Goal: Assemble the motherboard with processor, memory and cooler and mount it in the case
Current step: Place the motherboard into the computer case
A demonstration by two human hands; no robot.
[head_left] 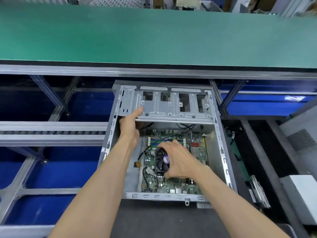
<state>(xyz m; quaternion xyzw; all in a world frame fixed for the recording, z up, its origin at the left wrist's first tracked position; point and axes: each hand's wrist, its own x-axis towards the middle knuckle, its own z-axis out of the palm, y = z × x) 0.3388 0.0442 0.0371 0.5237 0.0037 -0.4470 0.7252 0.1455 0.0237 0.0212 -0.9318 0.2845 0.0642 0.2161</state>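
An open grey computer case [221,148] lies flat in front of me, with the green motherboard [173,186] inside it. A black cooler fan [162,163] with a purple hub sits on the board. My right hand [180,160] grips the cooler from the right, fingers curled over its top and thumb under its near edge. My left hand [131,124] holds the near left corner of the metal drive cage [171,107], thumb on top and fingers tucked beneath. Black cables [171,134] run across the memory slots.
A long green conveyor belt [154,35] runs across the far side on an aluminium frame [51,131]. Blue bins lie under the frame at left. Grey boxes [301,194] and a hard drive [259,191] sit at right on a black mat.
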